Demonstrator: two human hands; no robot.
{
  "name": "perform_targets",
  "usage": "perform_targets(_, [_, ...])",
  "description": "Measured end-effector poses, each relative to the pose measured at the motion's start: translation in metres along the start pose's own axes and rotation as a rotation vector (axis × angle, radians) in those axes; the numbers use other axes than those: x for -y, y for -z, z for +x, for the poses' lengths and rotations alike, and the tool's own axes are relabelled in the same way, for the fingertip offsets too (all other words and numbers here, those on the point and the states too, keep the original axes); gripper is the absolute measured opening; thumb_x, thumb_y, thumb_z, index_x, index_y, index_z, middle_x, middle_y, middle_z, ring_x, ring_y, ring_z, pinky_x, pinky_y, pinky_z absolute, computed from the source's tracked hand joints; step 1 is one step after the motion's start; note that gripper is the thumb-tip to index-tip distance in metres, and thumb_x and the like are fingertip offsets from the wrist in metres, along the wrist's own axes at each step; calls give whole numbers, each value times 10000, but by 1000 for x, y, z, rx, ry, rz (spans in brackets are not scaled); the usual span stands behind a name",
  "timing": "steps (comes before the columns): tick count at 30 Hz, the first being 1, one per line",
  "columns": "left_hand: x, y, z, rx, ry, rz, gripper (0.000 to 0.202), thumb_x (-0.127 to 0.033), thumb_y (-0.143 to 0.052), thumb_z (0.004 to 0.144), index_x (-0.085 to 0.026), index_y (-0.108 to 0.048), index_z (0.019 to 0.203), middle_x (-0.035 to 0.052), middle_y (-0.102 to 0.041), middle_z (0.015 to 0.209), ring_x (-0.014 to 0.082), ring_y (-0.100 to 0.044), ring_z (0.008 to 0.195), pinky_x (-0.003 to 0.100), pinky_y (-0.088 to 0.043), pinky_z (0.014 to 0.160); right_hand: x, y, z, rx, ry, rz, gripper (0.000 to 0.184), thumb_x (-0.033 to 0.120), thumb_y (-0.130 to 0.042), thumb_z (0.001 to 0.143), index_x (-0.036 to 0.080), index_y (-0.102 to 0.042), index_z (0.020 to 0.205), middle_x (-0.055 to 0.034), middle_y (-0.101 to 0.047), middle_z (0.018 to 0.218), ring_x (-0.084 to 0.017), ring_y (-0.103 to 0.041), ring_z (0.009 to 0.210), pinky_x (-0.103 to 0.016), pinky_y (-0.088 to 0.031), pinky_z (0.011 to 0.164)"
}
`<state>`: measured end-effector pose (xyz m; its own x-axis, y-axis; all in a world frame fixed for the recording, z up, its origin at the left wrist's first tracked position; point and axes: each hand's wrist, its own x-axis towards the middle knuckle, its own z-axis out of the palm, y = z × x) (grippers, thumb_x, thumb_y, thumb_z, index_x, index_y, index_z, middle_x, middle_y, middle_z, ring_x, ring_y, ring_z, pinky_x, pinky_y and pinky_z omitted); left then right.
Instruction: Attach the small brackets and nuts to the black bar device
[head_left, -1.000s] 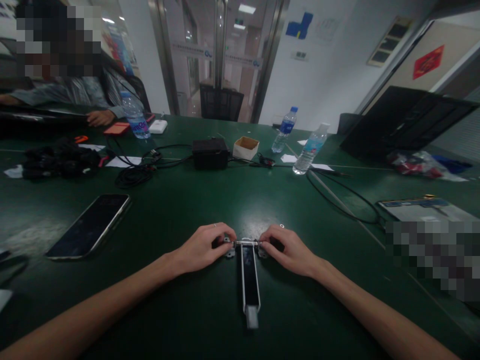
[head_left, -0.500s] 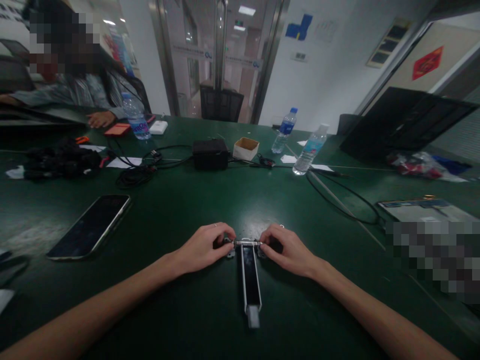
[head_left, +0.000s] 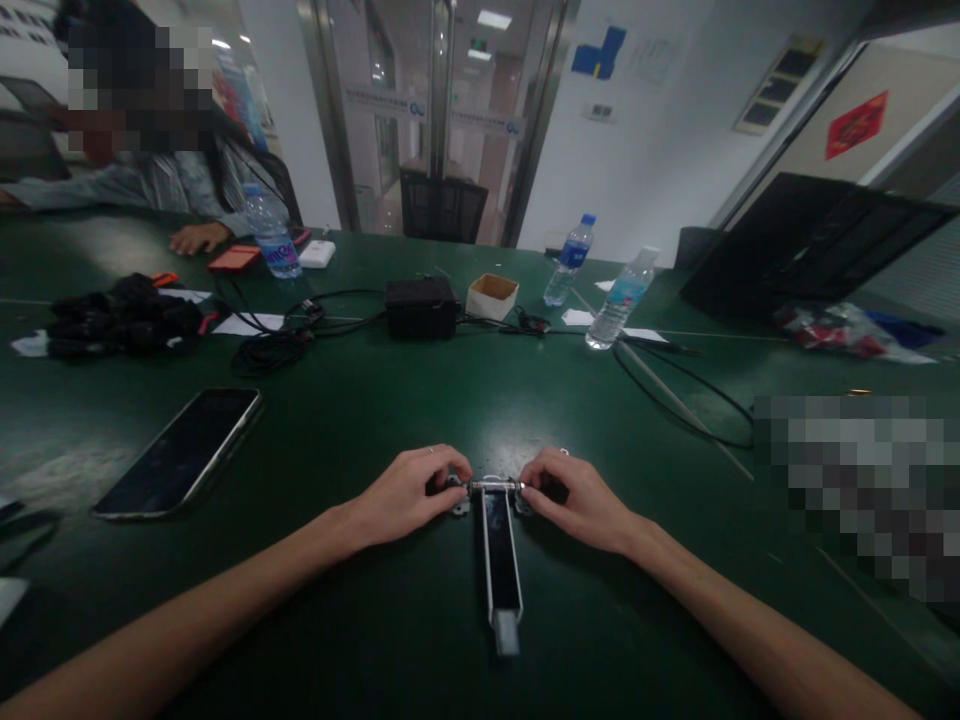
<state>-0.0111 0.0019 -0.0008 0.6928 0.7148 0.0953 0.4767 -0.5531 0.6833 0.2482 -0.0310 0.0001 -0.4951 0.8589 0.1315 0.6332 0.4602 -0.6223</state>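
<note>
In the head view, my left hand (head_left: 416, 495) pinches the left end of a thin silver metal rod (head_left: 495, 486) between thumb and forefinger. My right hand (head_left: 577, 500) grips the rod's right end the same way. The rod lies crosswise over the far end of a long, narrow black piece with silver edges (head_left: 502, 560). From that piece's near end sticks out a pale grey tab (head_left: 507, 634). Small metal plates with holes show beneath the fingers on both sides, partly hidden by my hands. Whether the rod is fixed to the black piece I cannot tell.
A smartphone (head_left: 180, 455) lies left on the green table (head_left: 360, 640). Farther back are a black box (head_left: 421, 308) with cables, a small open carton (head_left: 492, 298) and water bottles (head_left: 621, 300). A person (head_left: 187, 190) sits at the far left. A black monitor (head_left: 810, 245) stands right.
Both my hands and the rod stay in the same place. A dark flat object in front of the person at the far left no longer shows.
</note>
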Motion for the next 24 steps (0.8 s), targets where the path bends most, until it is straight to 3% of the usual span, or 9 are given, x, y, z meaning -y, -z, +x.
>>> perform_targets(12, [-2,1,-1,-14,-48,-55,128,-182,-532,880,-180,-600,989,-3,-578,870,111,-504,706,229,-405,638,2,1,1,7,22,-42,153,259,-466,918,173,-592,911,-38,-580,833,-149,-522,754,-300,-427,686])
perform_targets(19, [-2,0,0,-3,19,0,174,-282,-572,870,-181,-592,1011,-6,-564,853,118,-506,685,226,-399,595,2,1,1,5,10,-39,166,266,-450,926,170,-580,890,-38,-572,823,-144,-512,732,-290,-422,660])
perform_targets(24, [-4,1,-1,-9,-2,-9,153,-238,-578,859,-184,-600,1000,-9,-573,838,117,-508,689,233,-408,624,1,1,0,27,19,-53,159,295,-477,917,178,-583,903,-33,-569,833,-146,-521,745,-297,-425,672])
